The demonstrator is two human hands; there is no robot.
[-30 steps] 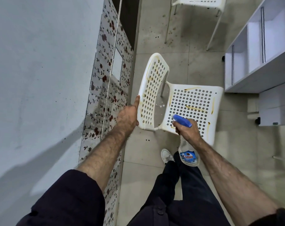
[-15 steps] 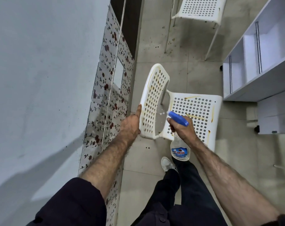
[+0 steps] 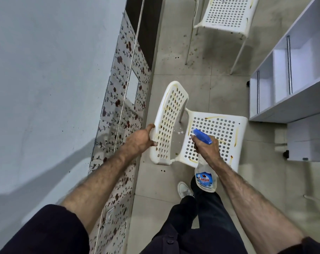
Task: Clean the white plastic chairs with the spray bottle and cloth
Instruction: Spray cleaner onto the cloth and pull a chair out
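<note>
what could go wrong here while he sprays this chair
1. The spray bottle nozzle points toward the backrest, where the left hand grips the near chair, so cleaner may wet that hand.
2. The seat and backrest are full of holes, so spray may pass through onto the tiled floor by the shoe and make it slippery.
3. No cloth is visible, so the liquid may dry before wiping.

Probably a home room: tiled floor [image 3: 219, 85], floral wall tiles [image 3: 119, 110], white shelving [image 3: 291, 99].
</note>
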